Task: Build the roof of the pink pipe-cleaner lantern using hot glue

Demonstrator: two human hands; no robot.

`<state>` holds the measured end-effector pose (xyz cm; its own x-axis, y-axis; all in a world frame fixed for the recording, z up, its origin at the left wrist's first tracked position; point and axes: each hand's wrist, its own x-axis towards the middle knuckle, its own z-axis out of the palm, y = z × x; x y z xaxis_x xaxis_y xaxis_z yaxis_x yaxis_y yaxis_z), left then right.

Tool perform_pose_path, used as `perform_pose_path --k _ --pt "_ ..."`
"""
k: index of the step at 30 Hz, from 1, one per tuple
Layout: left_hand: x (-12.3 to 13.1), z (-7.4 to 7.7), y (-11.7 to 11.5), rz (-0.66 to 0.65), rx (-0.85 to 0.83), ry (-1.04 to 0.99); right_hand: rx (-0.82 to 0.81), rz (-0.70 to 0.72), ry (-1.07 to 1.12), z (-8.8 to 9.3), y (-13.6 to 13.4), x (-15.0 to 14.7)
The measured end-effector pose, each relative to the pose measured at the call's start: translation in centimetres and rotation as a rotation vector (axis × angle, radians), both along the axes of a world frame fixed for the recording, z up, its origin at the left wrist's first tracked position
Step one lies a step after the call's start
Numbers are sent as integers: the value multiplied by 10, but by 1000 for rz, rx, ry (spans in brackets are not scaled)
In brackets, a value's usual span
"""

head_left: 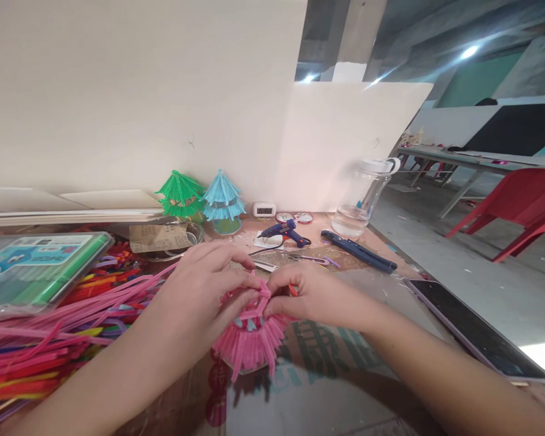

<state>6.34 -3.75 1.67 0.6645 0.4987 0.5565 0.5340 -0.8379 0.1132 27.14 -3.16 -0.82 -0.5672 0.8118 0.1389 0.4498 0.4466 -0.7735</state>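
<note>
A small pink model point(251, 339) made of cut drinking straws, with a fringed skirt-like roof, sits between both hands on a cardboard sheet point(318, 375). My left hand point(204, 290) curls over its left side, fingers pinching pink straw pieces at the top. My right hand point(309, 293) grips the top from the right, fingers closed on the same pink straws. Long pink straws point(95, 309) trail away to the left from under my left hand.
A heap of coloured straws point(49, 345) and a plastic box point(36, 266) lie at left. Finished green point(180, 195) and blue point(223, 200) straw models stand by the wall. A blue glue gun point(285, 232), a clear jar point(361, 200), a utility knife point(358, 251) and a phone point(476, 330) lie to the right.
</note>
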Motion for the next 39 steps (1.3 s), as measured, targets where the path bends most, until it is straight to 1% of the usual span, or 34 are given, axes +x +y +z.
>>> perform_pose_path --k 10,14,16,19,22,24,27,31,35,37,39 --pt "1 2 0 -11 -11 11 14 8 10 -1 -1 0" --pt "-1 2 1 -43 -38 25 28 4 -17 3 -2 1" --pt "-8 6 1 -24 -93 24 8 20 -46 8 -3 5" --pt "-22 18 2 62 -197 17 24 1 -102 19 -4 17" --pt "-33 30 2 65 -251 67 136 -89 -91 26 -5 28" --pt "-37 32 3 51 -263 95 265 -135 -34 27 -6 30" --pt "-38 29 4 45 -269 118 477 -137 14 25 -12 24" --pt "-40 25 9 29 -334 122 660 -82 -6 18 -22 11" --pt "-43 25 18 42 -519 123 748 -40 -14 12 -26 2" --pt "-42 22 23 33 -626 156 757 -67 -19 11 -24 -2" --pt "-38 17 28 8 -682 170 749 -112 -33 13 -21 -6"
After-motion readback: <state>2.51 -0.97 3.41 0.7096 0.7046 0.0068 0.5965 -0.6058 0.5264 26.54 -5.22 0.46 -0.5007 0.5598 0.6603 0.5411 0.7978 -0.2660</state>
